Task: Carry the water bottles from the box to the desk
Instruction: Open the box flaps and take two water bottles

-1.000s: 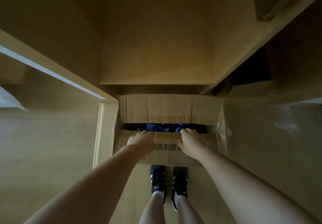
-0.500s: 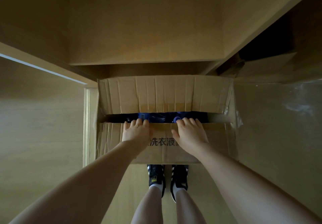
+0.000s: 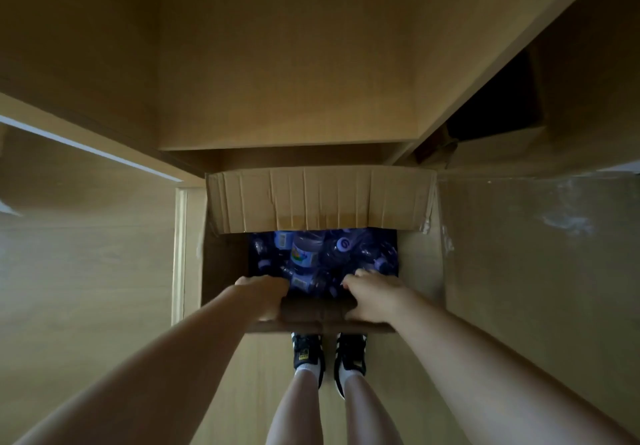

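A brown cardboard box (image 3: 221, 264) stands on the floor in front of my feet. Its far flap (image 3: 318, 199) lies half over the opening. The near flap (image 3: 315, 309) is folded down toward me, with my left hand (image 3: 266, 294) and my right hand (image 3: 372, 297) both gripping its edge, fingers curled over it. Inside the box lie several blue water bottles (image 3: 304, 257) with labels and caps, jumbled together; the far ones are hidden under the far flap.
A wooden cabinet (image 3: 287, 64) rises behind the box. A wooden panel (image 3: 69, 237) stands to the left and a glossy wooden surface (image 3: 536, 254) to the right. My shoes (image 3: 327, 354) stand on the floor right behind the box.
Both hands have pulled the near flap down toward me, widening the narrow gap into an open view of the bottles. The camera has also moved closer over the box.
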`<action>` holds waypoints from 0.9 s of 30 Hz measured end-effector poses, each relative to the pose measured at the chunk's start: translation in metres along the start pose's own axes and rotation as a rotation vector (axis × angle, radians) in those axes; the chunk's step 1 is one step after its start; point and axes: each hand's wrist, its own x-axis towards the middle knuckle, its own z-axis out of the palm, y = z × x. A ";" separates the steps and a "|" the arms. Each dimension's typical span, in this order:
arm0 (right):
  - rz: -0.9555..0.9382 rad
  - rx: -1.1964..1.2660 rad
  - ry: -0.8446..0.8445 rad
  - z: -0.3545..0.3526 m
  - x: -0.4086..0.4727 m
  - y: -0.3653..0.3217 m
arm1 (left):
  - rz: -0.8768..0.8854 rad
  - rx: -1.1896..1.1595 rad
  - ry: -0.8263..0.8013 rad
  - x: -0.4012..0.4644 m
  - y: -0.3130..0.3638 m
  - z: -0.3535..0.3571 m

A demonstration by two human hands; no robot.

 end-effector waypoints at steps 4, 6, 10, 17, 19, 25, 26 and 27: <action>0.055 -0.027 -0.001 0.048 0.012 -0.001 | -0.013 0.143 0.019 0.019 0.017 0.043; 0.074 -0.031 -0.017 0.063 0.021 0.003 | -0.031 0.179 0.077 0.031 0.023 0.063; 0.008 -0.117 0.037 0.086 0.039 0.009 | -0.027 0.177 0.239 0.052 0.031 0.096; -0.259 -0.464 0.245 0.104 0.057 0.011 | 0.106 0.309 0.357 0.076 0.027 0.107; -0.300 -0.492 0.232 0.100 0.060 0.013 | 0.131 0.334 0.360 0.077 0.026 0.108; -0.208 -0.333 0.037 0.080 0.061 0.014 | 0.105 0.307 0.160 0.085 0.025 0.085; -0.157 -0.280 -0.058 0.073 0.063 0.016 | 0.094 0.265 0.062 0.088 0.021 0.079; -0.098 -0.219 -0.136 0.065 0.063 0.017 | 0.079 0.184 -0.028 0.088 0.018 0.072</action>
